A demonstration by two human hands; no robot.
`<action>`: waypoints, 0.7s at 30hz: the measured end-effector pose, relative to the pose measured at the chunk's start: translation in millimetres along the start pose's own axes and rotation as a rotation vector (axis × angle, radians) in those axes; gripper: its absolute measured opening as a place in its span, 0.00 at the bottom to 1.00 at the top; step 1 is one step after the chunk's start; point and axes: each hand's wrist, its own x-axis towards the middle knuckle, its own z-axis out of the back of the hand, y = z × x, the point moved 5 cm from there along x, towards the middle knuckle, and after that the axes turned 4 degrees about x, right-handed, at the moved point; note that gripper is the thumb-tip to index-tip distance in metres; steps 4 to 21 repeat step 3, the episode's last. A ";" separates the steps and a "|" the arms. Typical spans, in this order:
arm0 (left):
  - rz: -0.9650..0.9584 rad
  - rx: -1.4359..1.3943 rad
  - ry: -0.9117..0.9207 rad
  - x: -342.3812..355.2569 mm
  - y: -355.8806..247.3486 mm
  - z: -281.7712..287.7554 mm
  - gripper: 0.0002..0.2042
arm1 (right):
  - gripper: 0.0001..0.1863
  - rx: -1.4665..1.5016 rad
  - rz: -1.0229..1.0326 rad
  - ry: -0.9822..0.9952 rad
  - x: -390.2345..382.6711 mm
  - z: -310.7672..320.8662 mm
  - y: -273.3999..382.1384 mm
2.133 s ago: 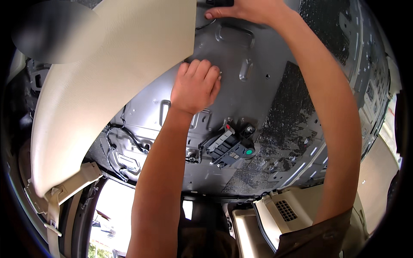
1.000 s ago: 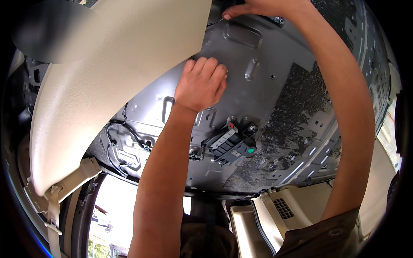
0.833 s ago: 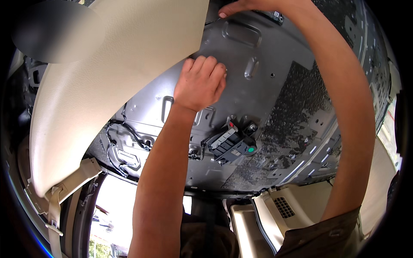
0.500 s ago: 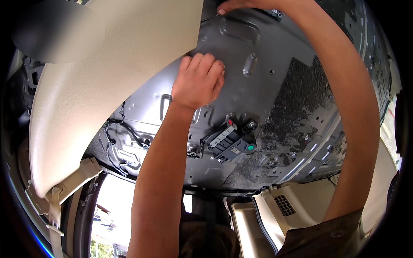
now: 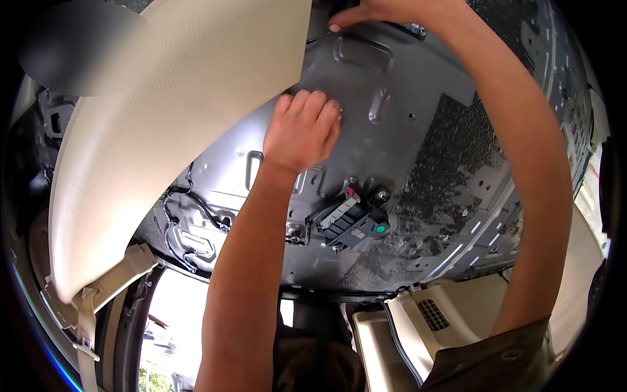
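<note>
My left hand [image 5: 302, 130] is closed, knuckles up, over the dark metal floor panel [image 5: 353, 150] of a vehicle. Its fingers curl in at the lower edge of a large beige leather-like panel [image 5: 189, 85]; what they grip, if anything, is hidden. My right arm arcs up the right side to my right hand [image 5: 385, 10] at the top edge of the view. Its thumb points left, with the tip by a thin dark cable [image 5: 318, 38] that comes out from beside the beige panel. The other fingers are out of sight.
A black electrical module [image 5: 353, 225] with a red and a green spot is mounted on the metal. Dark wiring [image 5: 202, 202] runs left of my forearm. At lower left hangs a beige seat belt [image 5: 85, 326]. Beige trim with a vent grille [image 5: 432, 315] stands lower right.
The whole scene has shifted slightly down in the view. My right hand has come a little lower, showing more of itself. My left hand keeps its place by the beige panel's edge.
</note>
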 end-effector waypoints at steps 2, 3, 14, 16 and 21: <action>-0.003 0.031 0.011 -0.4 1.6 -0.4 0.07 | 0.36 -0.030 -0.065 0.017 2.3 -1.5 -4.3; -0.004 0.044 0.018 -1.1 1.7 -0.7 0.08 | 0.37 -0.040 -0.082 0.020 3.6 -9.3 -11.2; -0.004 0.044 0.018 -1.1 1.7 -0.7 0.08 | 0.37 -0.040 -0.082 0.020 3.6 -9.3 -11.2; -0.004 0.044 0.018 -1.1 1.7 -0.7 0.08 | 0.37 -0.040 -0.082 0.020 3.6 -9.3 -11.2; -0.004 0.044 0.018 -1.1 1.7 -0.7 0.08 | 0.37 -0.040 -0.082 0.020 3.6 -9.3 -11.2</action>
